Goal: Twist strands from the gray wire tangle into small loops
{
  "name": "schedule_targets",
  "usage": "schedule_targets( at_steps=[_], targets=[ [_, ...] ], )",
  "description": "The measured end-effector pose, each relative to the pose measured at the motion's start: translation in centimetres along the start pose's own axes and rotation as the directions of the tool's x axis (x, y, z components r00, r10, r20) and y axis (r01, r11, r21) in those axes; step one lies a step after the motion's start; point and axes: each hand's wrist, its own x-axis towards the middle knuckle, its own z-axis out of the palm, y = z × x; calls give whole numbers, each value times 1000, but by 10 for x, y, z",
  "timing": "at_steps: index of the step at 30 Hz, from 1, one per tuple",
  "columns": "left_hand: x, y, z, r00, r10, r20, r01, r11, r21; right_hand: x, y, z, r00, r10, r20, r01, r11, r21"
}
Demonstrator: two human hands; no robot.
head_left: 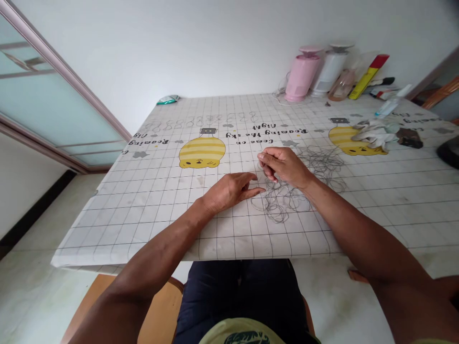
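A loose tangle of thin grey wire loops (278,208) lies on the checked tablecloth, spreading to the right beneath and behind my right wrist. My left hand (234,190) is at the left edge of the tangle, its thumb and fingers apart with nothing visible between them. Just to the right and a little farther back, my right hand (281,165) is closed in a pinch; what it grips is too small to make out. Several small wire shapes (199,119) lie in rows at the far left of the table.
Along the wall stand a pink cylinder (303,76), a white cylinder (328,71), a bottle (341,86) and a yellow-red box (367,79). White gloves (376,134) lie at the right. A green packet (168,100) sits at the back left corner.
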Motion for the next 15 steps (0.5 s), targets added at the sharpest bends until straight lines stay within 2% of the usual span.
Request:
schedule_targets(
  at_steps=[3, 9, 15],
  targets=[
    [0, 5, 2, 999, -53, -5, 53, 998, -29, 0, 0, 0, 1000, -8, -2, 8, 1000, -6],
    [-1, 8, 8, 997, -74, -34, 74, 997, 15, 2, 2, -1, 1000, -11, -27, 12, 1000, 8],
    [-2, 11, 3, 994, -94, -64, 87, 991, -99, 2, 3, -5, 997, -34, -63, 35, 999, 14]
  ],
)
